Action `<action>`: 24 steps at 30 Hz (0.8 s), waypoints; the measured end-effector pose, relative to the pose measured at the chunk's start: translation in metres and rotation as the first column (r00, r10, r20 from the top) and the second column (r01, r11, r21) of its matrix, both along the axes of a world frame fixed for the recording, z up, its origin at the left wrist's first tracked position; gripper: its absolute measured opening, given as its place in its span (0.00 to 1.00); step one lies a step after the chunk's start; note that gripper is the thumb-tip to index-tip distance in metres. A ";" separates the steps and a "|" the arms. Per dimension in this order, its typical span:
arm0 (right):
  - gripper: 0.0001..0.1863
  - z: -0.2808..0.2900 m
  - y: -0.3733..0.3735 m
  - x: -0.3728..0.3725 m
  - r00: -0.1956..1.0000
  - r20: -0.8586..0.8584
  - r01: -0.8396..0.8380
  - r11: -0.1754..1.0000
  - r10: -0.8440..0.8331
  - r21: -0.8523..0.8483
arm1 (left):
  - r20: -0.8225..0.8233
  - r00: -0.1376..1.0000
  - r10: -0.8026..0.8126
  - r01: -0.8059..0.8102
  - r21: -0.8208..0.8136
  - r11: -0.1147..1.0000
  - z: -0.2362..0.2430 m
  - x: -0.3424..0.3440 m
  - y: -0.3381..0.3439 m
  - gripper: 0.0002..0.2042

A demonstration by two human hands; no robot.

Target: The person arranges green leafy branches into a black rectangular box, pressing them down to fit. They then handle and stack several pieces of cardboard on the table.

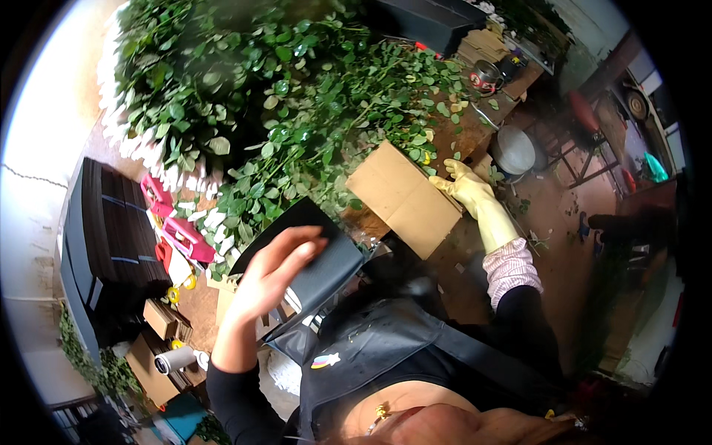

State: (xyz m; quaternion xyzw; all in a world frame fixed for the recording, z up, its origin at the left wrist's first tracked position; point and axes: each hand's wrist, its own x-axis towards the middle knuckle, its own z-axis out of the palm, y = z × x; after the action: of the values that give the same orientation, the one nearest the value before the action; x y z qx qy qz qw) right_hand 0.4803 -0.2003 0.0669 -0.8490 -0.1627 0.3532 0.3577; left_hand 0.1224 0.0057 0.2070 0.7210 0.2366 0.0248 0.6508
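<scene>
My left hand (276, 267) is bare, its fingers stretched out and slightly curved over a black folded sheet (335, 252). Whether the fingertips touch the sheet I cannot tell. A yellow rubber glove covers my right hand (473, 191), which grips the right edge of a creased brown cardboard piece (404, 199). The cardboard is tilted in front of my apron, with its lower part beside the black sheet. Just beyond both pieces lies a large heap of leafy green stems (297, 111), with pale bundled ends along its left side.
At left stands a tall stack of black sheets (119, 222). Pink-handled tools (187, 237), yellow tape rolls (173, 295) and a white cylinder (174, 360) lie near it. A metal cup (486, 77) sits at the table's far right, above a round pale bucket (515, 150).
</scene>
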 end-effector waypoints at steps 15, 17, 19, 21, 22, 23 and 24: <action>0.66 -0.026 -0.027 -0.018 0.904 -0.355 -0.229 0.971 0.238 0.066 | -0.465 0.870 -0.164 -0.026 -0.376 0.926 -0.184 0.126 0.011 0.39; 0.64 -0.052 -0.039 -0.014 0.912 -0.358 -0.151 0.975 0.202 0.166 | -0.469 0.845 -0.255 0.120 -0.298 0.947 -0.168 0.125 0.011 0.40; 0.63 -0.030 -0.040 -0.010 0.795 -0.535 -0.053 0.911 0.286 0.408 | -0.431 0.859 -0.277 0.164 -0.282 0.945 -0.156 0.114 0.012 0.41; 0.65 -0.013 -0.038 -0.010 0.825 -0.488 -0.103 0.925 0.285 0.365 | -0.345 0.906 -0.247 0.125 -0.339 0.932 -0.161 0.088 0.012 0.42; 0.65 -0.021 -0.035 -0.011 0.862 -0.447 -0.085 0.938 0.239 0.337 | -0.324 0.897 -0.302 0.164 -0.391 0.906 -0.170 0.083 0.020 0.46; 0.65 -0.028 -0.033 -0.012 0.900 -0.397 -0.055 0.949 0.181 0.309 | -0.326 0.907 -0.265 0.134 -0.372 0.919 -0.170 0.082 0.017 0.48; 0.66 -0.034 -0.033 -0.014 0.931 -0.344 -0.022 0.959 0.123 0.282 | -0.328 0.917 -0.228 0.105 -0.352 0.930 -0.170 0.082 0.013 0.49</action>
State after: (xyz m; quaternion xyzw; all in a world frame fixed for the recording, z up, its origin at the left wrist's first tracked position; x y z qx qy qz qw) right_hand 0.4662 -0.2332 0.0333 -0.7062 -0.1736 0.4890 0.4817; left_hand 0.2042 0.0184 0.0366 0.6126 0.2905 -0.2048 0.7059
